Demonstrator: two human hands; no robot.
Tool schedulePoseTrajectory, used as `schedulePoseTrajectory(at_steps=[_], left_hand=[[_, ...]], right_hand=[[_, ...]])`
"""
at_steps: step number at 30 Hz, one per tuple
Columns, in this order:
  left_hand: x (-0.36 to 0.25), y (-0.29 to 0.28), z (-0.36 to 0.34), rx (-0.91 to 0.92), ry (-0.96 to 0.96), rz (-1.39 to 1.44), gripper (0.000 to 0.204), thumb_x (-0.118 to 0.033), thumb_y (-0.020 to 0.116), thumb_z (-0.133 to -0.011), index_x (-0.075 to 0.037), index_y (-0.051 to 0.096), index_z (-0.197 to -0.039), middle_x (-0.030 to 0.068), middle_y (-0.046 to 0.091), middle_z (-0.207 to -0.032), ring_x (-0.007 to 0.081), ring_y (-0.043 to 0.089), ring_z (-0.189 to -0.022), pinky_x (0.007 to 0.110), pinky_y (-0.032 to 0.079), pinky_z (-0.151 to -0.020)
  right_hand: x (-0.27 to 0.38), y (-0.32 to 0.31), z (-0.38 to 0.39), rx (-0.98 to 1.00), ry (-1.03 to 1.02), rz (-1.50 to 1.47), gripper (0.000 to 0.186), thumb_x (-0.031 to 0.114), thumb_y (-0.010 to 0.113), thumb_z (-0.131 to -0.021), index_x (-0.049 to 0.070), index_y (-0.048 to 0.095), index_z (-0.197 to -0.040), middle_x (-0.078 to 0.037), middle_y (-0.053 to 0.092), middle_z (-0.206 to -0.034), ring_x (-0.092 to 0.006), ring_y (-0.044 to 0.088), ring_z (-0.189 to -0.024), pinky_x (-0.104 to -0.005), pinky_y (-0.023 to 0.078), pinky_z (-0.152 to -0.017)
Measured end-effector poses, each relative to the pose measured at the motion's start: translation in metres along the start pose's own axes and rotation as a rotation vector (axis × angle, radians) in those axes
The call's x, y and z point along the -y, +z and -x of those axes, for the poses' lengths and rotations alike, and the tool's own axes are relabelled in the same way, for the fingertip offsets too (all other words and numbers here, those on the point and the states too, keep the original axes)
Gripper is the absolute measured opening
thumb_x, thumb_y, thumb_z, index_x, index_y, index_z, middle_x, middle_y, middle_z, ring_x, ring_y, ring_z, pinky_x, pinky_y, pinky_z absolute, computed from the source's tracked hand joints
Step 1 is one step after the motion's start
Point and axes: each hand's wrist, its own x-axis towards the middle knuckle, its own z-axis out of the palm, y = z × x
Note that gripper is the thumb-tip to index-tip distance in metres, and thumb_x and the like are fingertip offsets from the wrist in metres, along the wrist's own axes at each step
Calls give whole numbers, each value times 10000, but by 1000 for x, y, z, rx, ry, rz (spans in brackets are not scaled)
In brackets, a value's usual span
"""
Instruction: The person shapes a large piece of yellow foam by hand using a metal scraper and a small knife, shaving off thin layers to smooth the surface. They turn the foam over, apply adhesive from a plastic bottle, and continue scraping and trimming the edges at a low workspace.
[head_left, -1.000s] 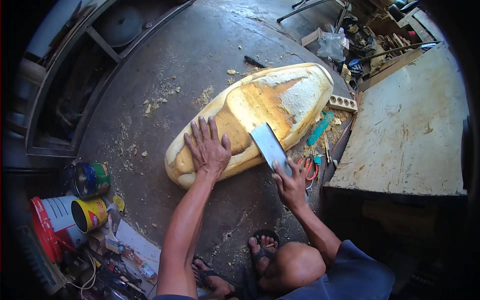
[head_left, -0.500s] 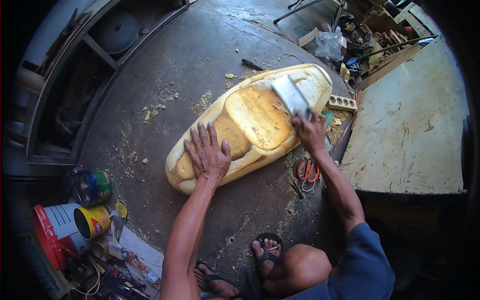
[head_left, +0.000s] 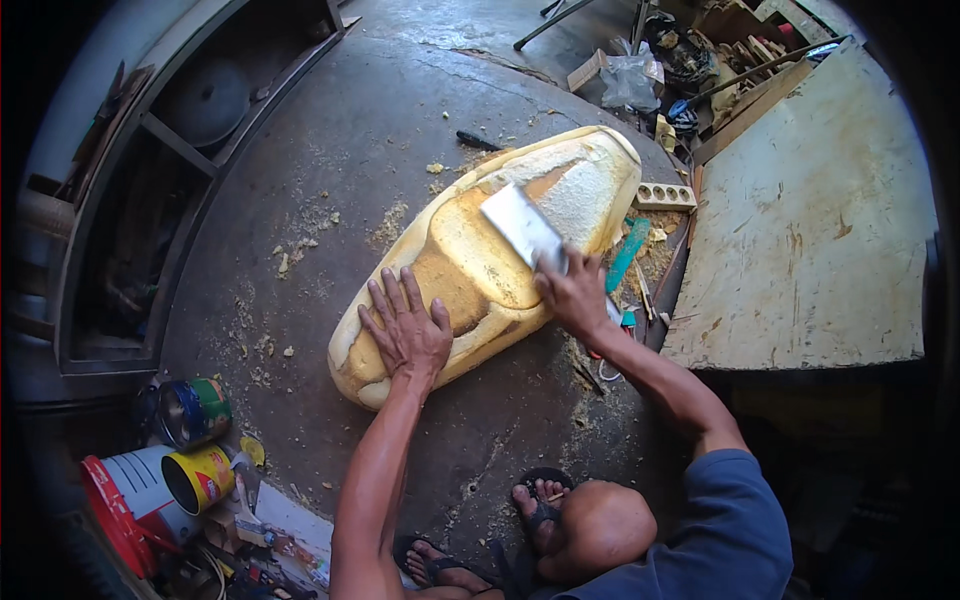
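A long yellowish foam seat pad [head_left: 590,195], shaped like a motorcycle seat, lies slantwise on the dark floor. Its top has a shallow hollow and brown, rough patches. My left hand [head_left: 412,335] rests flat on the nearer left end, fingers spread. In my right hand [head_left: 575,290] is a flat, pale rectangular tool [head_left: 522,228], blurred by motion; it lies over the middle of the pad, at the hollow's far edge. The tool's exact kind does not show. Close by my right wrist, a green strip-like thing [head_left: 628,255] lies among crumbs.
Foam crumbs [head_left: 300,240] litter the floor. A dark-handled tool [head_left: 477,141] lies beyond the pad, a socket strip [head_left: 666,197] at its right. A wooden board [head_left: 800,220] stands at right; paint cans [head_left: 198,475] and a bucket [head_left: 135,500] at lower left; a dark cabinet frame [head_left: 180,145] at left.
My right hand has drawn the pale tool leftward and nearer along the pad, from its far part to the hollow. My left hand stays pressed on the foam. Red-handled scissors are now mostly hidden.
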Motion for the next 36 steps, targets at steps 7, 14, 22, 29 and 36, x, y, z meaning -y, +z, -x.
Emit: schedulePoseTrajectory(at_steps=[7,14,22,29,36], left_hand=[[-29,4,1,28,46,55,688,-424,380,-1003,-99,249,-1594,189,186,-1655,402,120,-1532,622,64,-1197],[-24,4,2,-1,58,31,676,-419,371,-1008,-96,257,-1591,179,194,-1655,397,137,-1529,618,76,-1196],[-22,2,-1,-14,33,35,683,-420,384,-1001,-94,265,-1589,173,191,-1657,391,127,-1534,612,66,-1199],[-9,9,-1,-49,44,19,687,-426,398,-986,-75,304,-1569,211,230,-1635,426,169,-1515,630,89,-1188],[-35,3,-1,-49,58,57,676,-415,392,-998,-91,282,-1581,189,220,-1645,395,161,-1524,609,72,-1202]], right_hand=[[-113,-2,-64,128,464,223,414,488,410,-1052,281,615,-1347,-161,485,-1231,-301,439,-995,-448,464,-744],[-128,-23,-61,216,291,129,374,395,594,-962,231,672,-1289,-170,515,-1230,-288,463,-1012,-415,489,-751],[-78,-1,-24,19,-227,5,351,409,589,-972,265,666,-1283,-144,500,-1274,-281,460,-1018,-469,501,-770],[-17,8,-32,138,200,58,357,432,525,-1007,228,685,-1251,-190,478,-1314,-330,476,-1054,-476,497,-770],[-83,17,-52,114,463,132,366,376,514,-1016,240,607,-1343,-190,506,-1264,-311,484,-969,-474,496,-705]])
